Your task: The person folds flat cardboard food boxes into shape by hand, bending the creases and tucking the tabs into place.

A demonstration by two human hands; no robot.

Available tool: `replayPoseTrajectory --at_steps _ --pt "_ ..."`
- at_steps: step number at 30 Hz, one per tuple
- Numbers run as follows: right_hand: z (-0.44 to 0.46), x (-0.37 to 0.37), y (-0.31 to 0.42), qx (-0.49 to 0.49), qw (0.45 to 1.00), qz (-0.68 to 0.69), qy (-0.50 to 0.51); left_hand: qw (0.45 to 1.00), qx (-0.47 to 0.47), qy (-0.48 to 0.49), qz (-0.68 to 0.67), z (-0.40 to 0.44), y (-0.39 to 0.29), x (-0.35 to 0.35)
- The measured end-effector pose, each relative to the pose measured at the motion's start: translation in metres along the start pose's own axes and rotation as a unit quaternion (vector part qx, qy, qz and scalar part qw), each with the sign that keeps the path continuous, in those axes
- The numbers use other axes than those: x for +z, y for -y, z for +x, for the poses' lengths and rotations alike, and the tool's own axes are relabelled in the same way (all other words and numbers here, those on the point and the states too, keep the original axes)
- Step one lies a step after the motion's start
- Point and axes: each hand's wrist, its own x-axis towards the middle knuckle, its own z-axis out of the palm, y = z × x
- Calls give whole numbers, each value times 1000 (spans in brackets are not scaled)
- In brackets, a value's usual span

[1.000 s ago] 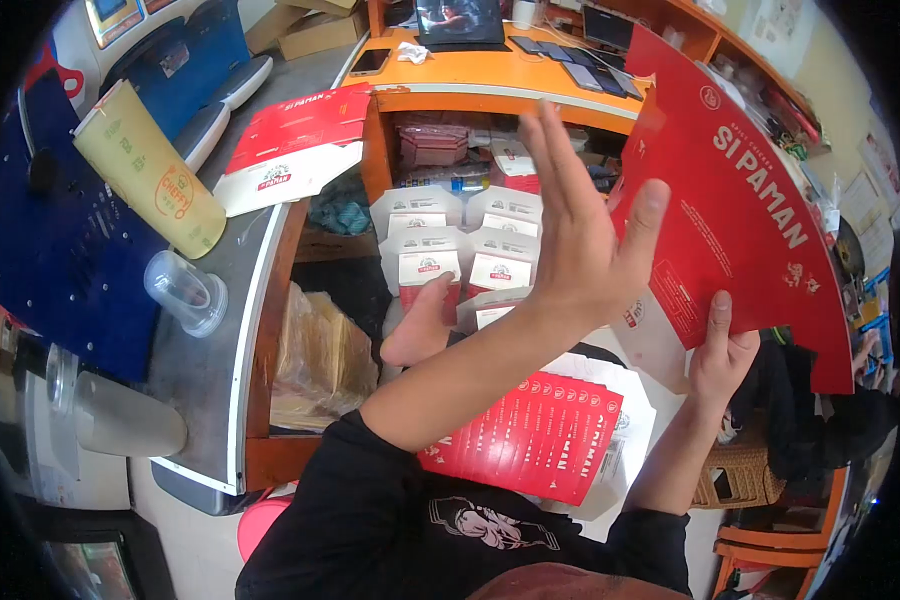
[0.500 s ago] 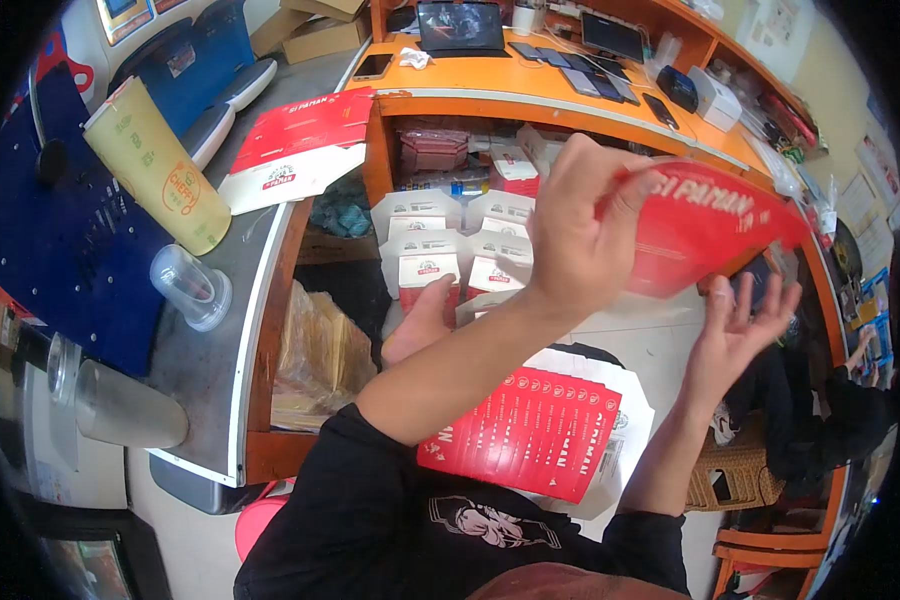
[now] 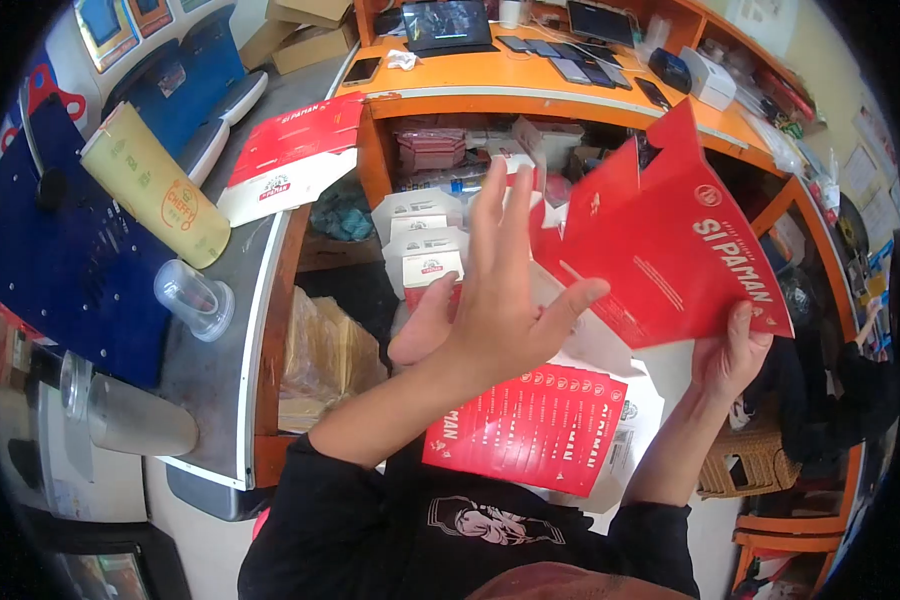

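Note:
In the head view, a red flat carton (image 3: pixel 660 255) with white "SI PAMAN" lettering is held up at the right, its surface slightly bent. The thumb and fingers of my right hand (image 3: pixel 728 360) pinch its lower right edge. My left hand (image 3: pixel 510 275) is open beside the carton's left side, fingers stretched upward and thumb out, with nothing in it. A fanned stack of the same red cartons (image 3: pixel 525 430) lies on my lap over a white sheet (image 3: pixel 648 410).
Beyond my left hand, white and red boxes (image 3: pixel 430 268) stand on the floor near a bare foot (image 3: pixel 425 325). Another carton (image 3: pixel 288 150), a yellow cup (image 3: pixel 155 185) and a clear cup (image 3: pixel 195 300) rest on the left counter. Phones and a tablet (image 3: pixel 448 25) lie on the orange desk.
The red carton has passed from my left hand to my right. My left hand has let go and spread its fingers, moving left; my right hand has closed on the carton's edge.

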Motion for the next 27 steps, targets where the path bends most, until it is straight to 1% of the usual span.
replayPoseTrajectory --at_steps 1,2,3,4,5,7,8,9,11,14,15,16,17,18,19,21,22,23,24,25,26,27 --pt "0 -1 -5 2 1000 29 -9 997 -26 70 0 -3 3 -2" --pt "-2 -3 -9 5 998 53 17 989 -52 139 4 -6 6 -4" --pt "-4 -3 -14 8 996 77 42 970 -100 211 -65 -5 8 -5" --pt "-6 -3 -16 11 993 99 69 939 -147 279 -134 -4 11 -6" --pt "-6 -3 -14 31 987 133 80 906 -190 304 -226 -2 17 -5" --pt "-7 -8 -14 40 988 138 61 830 -232 466 -199 18 20 -25" --pt "-8 -11 -15 44 988 141 50 780 -250 543 -182 23 21 -35" --pt "-9 -17 -17 50 986 147 65 799 -213 511 -235 18 22 -38" --pt "-10 -29 -21 65 981 158 95 822 -134 481 -275 16 26 -41" --pt "4 9 -10 64 940 231 243 752 -276 486 -349 32 13 -58" --pt "11 2 -22 46 911 272 306 723 -316 488 -372 36 12 -62" --pt "13 4 -28 25 919 266 290 694 -356 488 -391 40 11 -66" --pt "13 8 -32 3 926 260 275 686 -341 525 -372 43 12 -68" --pt "11 13 -30 19 949 230 217 675 -325 561 -352 44 11 -69" --pt "9 18 -28 39 966 200 159 717 -259 563 -319 43 9 -65" --pt "14 23 -23 37 998 46 36 741 -282 504 -344 46 -11 -60" --pt "17 26 -20 50 998 -31 -23 751 -292 472 -358 45 -18 -56" --pt "16 30 -15 59 985 -148 -60 778 -272 444 -351 41 -19 -49" --pt "13 33 -9 67 958 -262 -97 800 -248 452 -307 40 -21 -44" --pt "5 25 -8 48 941 -317 -104 819 -224 459 -263 39 -23 -40" --pt "-5 26 -2 34 948 -293 -118 835 -199 464 -218 38 -25 -37" --pt "-15 33 8 19 954 -267 -131 853 -194 447 -188 33 -28 -36"
